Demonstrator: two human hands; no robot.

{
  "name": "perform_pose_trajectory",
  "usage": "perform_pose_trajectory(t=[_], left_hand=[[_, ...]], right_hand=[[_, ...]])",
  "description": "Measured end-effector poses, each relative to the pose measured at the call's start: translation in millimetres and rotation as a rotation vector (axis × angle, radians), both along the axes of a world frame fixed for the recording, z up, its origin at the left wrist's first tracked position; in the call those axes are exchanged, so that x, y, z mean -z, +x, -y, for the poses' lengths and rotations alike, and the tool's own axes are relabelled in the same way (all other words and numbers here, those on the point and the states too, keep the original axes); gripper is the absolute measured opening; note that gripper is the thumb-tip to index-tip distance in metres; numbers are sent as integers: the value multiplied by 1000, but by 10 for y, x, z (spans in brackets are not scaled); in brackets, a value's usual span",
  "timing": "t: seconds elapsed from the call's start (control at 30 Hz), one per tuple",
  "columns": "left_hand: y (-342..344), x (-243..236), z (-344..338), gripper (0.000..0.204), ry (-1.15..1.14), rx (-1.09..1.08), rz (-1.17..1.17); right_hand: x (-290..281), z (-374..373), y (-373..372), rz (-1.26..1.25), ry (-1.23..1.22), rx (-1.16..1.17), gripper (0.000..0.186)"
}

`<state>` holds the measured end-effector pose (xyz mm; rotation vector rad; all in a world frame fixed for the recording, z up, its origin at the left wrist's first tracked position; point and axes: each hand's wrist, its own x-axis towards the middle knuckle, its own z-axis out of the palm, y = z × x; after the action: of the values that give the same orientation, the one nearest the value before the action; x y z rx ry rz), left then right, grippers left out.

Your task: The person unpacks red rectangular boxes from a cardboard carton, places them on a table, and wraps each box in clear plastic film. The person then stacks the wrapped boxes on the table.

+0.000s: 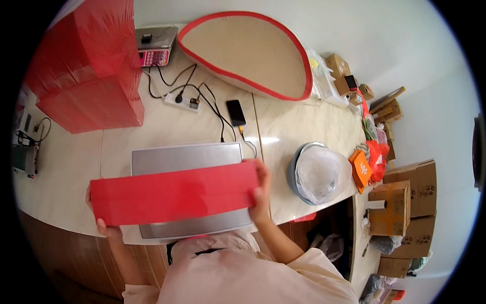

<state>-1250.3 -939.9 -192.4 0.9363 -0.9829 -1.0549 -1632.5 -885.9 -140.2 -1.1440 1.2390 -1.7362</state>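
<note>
A long, flat-faced red box (174,195) is held up between my two hands, tilted slightly so its right end is higher. My left hand (104,225) grips its left end, thumb at the lower corner and fingers mostly hidden behind. At the right end my right hand (260,192) is closed around the edge, its thumb on the front. Under the box lies a grey flat panel with a white frame (187,158) on the table; the box covers its middle. The underside of the box is hidden.
Red wrapped boxes (91,76) are stacked at the left. Behind stand a scale (154,48), a power strip (182,101) with cables, a phone (236,112) and a red-rimmed beige tray (248,55). To the right are a lined bin (319,175), an orange box (360,169) and cardboard boxes (390,207).
</note>
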Motion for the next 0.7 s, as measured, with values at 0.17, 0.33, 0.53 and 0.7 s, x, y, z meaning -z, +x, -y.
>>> perform_pose_trajectory(t=[0.17, 0.33, 0.53, 0.7], left_hand=[[899, 6, -104, 67, 191, -161, -209], [832, -205, -166, 58, 194, -201, -130], [455, -113, -67, 69, 235, -33, -31], [-186, -239, -8, 72, 227, 161, 26]], right_hand=[[176, 120, 614, -82, -96, -199, 78], [147, 210, 531, -156, -135, -200, 69], [94, 83, 50, -134, -144, -86, 68], [49, -90, -367, -130, -142, -10, 63]])
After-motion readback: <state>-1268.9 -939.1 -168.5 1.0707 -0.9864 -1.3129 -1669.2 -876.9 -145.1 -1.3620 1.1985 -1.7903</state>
